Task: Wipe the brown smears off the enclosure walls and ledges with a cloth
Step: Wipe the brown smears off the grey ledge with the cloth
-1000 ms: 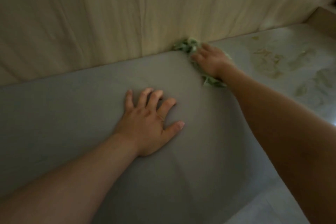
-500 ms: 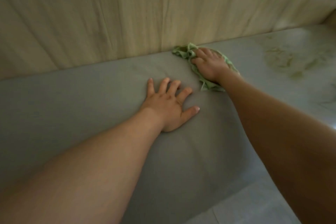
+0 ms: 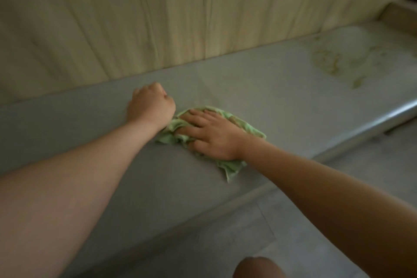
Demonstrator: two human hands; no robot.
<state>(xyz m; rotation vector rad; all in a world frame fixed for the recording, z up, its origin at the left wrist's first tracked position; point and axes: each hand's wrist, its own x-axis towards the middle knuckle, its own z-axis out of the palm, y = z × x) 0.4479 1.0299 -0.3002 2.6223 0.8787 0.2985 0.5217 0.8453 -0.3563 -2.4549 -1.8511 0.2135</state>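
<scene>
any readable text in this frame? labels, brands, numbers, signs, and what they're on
None: no words, numbers, brands or signs can be read.
Cloth: plain green, no tag or print in view.
Wall: wood grain lines only.
Ledge: bare grey, marked only by brown smears.
The picture is dim and a little soft, so very fine print could be missed.

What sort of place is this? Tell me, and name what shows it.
Probably an indoor enclosure, perhaps for an animal: a wood-grain panel wall meets a long grey ledge, brown smears stain its right end, pale floor lies below.
</scene>
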